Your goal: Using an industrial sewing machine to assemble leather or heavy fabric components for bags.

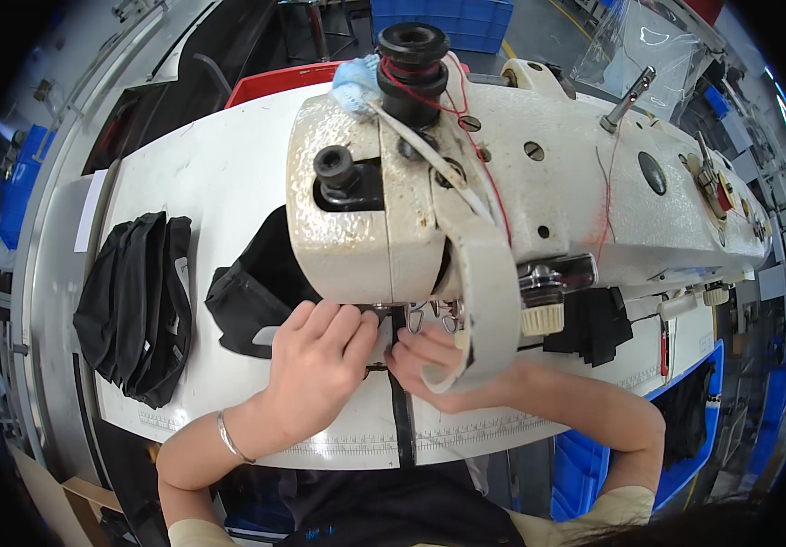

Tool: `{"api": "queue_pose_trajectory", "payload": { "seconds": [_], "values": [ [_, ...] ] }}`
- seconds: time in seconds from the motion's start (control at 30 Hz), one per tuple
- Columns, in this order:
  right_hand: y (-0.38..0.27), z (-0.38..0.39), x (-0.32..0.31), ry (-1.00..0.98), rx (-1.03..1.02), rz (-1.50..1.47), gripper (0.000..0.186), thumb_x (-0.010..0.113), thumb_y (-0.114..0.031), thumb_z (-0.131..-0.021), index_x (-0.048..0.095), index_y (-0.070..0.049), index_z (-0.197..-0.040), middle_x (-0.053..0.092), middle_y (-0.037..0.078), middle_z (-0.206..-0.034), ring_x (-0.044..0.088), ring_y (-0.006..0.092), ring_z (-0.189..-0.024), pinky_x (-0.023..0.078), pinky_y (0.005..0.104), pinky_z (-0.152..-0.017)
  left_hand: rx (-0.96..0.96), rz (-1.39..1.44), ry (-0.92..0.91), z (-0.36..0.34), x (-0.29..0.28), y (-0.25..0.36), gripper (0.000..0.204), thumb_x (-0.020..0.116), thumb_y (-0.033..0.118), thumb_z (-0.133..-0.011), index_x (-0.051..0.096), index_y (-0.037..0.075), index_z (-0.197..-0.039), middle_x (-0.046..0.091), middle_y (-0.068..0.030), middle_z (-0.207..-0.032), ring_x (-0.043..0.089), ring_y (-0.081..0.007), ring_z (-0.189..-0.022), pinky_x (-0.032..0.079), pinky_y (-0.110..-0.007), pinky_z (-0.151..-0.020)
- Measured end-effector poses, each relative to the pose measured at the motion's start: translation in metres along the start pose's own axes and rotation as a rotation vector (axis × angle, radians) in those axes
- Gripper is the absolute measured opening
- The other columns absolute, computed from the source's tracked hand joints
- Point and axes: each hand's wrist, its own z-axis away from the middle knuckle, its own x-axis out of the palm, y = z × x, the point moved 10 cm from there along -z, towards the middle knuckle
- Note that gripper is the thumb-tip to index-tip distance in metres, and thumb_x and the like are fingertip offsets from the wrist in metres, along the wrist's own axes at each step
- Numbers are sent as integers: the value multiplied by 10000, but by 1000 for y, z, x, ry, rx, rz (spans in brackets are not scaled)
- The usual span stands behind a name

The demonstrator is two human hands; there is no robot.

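At the needle area of a white sewing machine, both my hands work close together. My left hand, a silver bangle on its wrist, is closed at the near edge of a black fabric piece; its fingertips are partly hidden. That fabric runs back under the machine head. Just right of the needle area, my right hand has its fingers closed beside a narrow black strip, pinching it. The strip hangs toward me over the table's front edge. A curved white guard covers part of my right hand.
A pile of folded black fabric pieces lies on the white table at left. More black cloth rests right of the machine head. Blue bins stand below at right. A red thread runs over the machine.
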Motion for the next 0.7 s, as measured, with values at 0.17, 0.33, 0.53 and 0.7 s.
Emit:
{"api": "queue_pose_trajectory", "payload": {
  "seconds": [0.17,0.33,0.53,0.7],
  "values": [
    [29,18,2,225,356,-254,249,644,-167,-627,644,-36,-838,614,71,-931,575,187,-799,443,306,-604,50,-25,45,7,10,7,283,614,53,-633,633,-11,-908,541,-107,-880,546,-223,-825,436,-325,-684],
    [3,20,14,-12,181,-80,279,606,-140,-631,646,-19,-879,631,96,-916,598,221,-803,470,371,-788,-153,415,-81,11,32,-35,317,651,41,-616,673,23,-932,626,-86,-921,602,-277,-854,496,-376,-694],
    [-9,15,7,-25,89,34,245,592,-155,-645,628,-13,-841,599,67,-878,580,239,-944,464,395,-887,143,97,42,25,23,10,287,632,53,-616,685,21,-895,636,-73,-946,590,-200,-865,481,-298,-676],
    [-8,17,7,5,161,-171,192,582,-157,-642,598,-23,-779,577,57,-858,567,255,-987,461,415,-908,81,196,-56,34,47,10,283,633,82,-634,685,24,-906,634,-81,-960,593,-207,-875,484,-305,-690]
  ]
}}
